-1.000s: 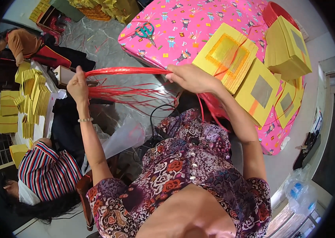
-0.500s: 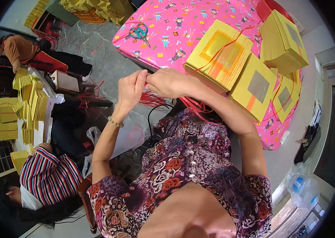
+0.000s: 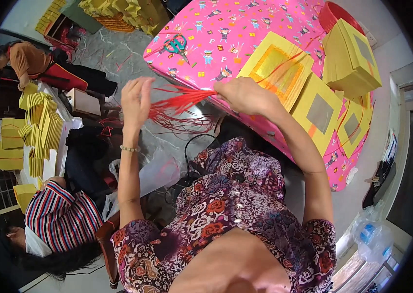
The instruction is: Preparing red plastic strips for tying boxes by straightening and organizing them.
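Observation:
My right hand [image 3: 246,95] is closed round one end of a bundle of thin red strings [image 3: 184,98], beside the edge of the pink table. The strings fan out leftward from its fingers, and their loose ends hang over the floor. My left hand [image 3: 137,99] is raised to the left of the bundle, fingers stretched upward, with the spread strings beside its palm. Just right of my right hand lies a stack of yellow paper [image 3: 284,53] with a gold-and-orange square on top and a red string across it.
Teal-handled scissors [image 3: 176,46] lie on the pink patterned table cover [image 3: 206,29]. More yellow paper stacks [image 3: 350,58] and a red basin [image 3: 338,17] stand at the right. Two people sit at the left by a table of folded yellow paper [image 3: 40,127]. A plastic bag [image 3: 160,171] hangs near my left forearm.
My hands were together and have moved apart, the left one leftward and the right one rightward. The red string bundle now shows stretched out between them.

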`<state>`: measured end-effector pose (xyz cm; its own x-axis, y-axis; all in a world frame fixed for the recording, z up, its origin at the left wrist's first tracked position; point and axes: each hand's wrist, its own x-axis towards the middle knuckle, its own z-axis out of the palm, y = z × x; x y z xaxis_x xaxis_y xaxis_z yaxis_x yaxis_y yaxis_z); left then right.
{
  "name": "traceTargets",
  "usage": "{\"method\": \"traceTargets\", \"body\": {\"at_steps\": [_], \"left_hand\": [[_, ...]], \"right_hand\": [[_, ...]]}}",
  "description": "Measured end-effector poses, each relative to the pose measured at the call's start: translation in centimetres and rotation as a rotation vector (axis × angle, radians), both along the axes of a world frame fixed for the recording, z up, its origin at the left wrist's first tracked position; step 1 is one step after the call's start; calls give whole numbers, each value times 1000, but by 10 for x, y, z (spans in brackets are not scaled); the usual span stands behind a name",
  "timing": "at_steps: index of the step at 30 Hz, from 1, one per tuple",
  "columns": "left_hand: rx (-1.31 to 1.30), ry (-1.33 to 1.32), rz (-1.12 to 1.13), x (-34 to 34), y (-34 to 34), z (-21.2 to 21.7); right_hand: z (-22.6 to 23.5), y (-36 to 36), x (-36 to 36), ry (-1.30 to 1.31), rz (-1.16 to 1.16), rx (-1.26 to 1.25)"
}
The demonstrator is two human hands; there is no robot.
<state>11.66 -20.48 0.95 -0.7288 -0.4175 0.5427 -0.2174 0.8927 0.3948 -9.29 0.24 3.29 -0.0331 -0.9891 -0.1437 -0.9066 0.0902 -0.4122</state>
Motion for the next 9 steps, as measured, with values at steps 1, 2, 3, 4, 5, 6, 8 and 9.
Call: {"method": "traceTargets", "body": {"at_steps": [1, 2, 3, 4, 5, 6, 8, 9], "left_hand": [[27, 22, -29, -13, 15, 9], [148, -16, -106, -22, 26, 12], [148, -12, -104, -31, 39, 9], [348, -86, -238, -42, 51, 5], [547, -162, -373, -47, 57, 2], [547, -158, -371, -47, 52, -7], [1156, -569, -459, -49, 39, -22], [1162, -579, -475, -51, 45, -8]], "right_hand": [[1, -2, 4, 4, -5, 1], [3, -6, 11, 55, 9, -25], [5, -11, 16, 110, 22, -49], [1, -15, 20, 83, 13, -127], [0, -16, 20, 86, 10, -128], [1, -16, 22, 82, 30, -157], [2, -17, 19, 61, 58, -189], [1, -16, 16, 17, 52, -107]]}}
